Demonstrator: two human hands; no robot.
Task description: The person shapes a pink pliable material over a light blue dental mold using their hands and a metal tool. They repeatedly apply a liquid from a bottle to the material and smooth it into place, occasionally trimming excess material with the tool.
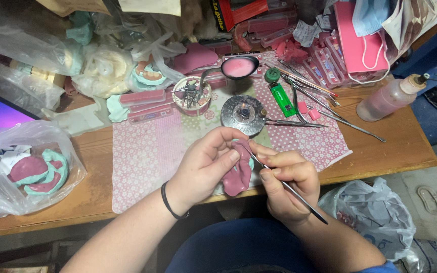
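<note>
My left hand (206,164) grips a pink wax piece on a pale green cast (238,174), held above the table's front edge. My right hand (287,184) holds a thin metal carving tool (289,188) like a pen. The tool's tip touches the top of the pink wax near my left thumb. A black band circles my left wrist. Just beyond my hands stands a small round metal burner (243,115) with a tiny flame at its centre.
A pink patterned mat (147,151) covers the wooden table (390,146). On it lie a green lighter (281,98), several metal tools (324,108), a cup of instruments (192,96) and a spoon of pink wax (238,66). A squeeze bottle (390,97) lies right; a bag of casts (31,169) left.
</note>
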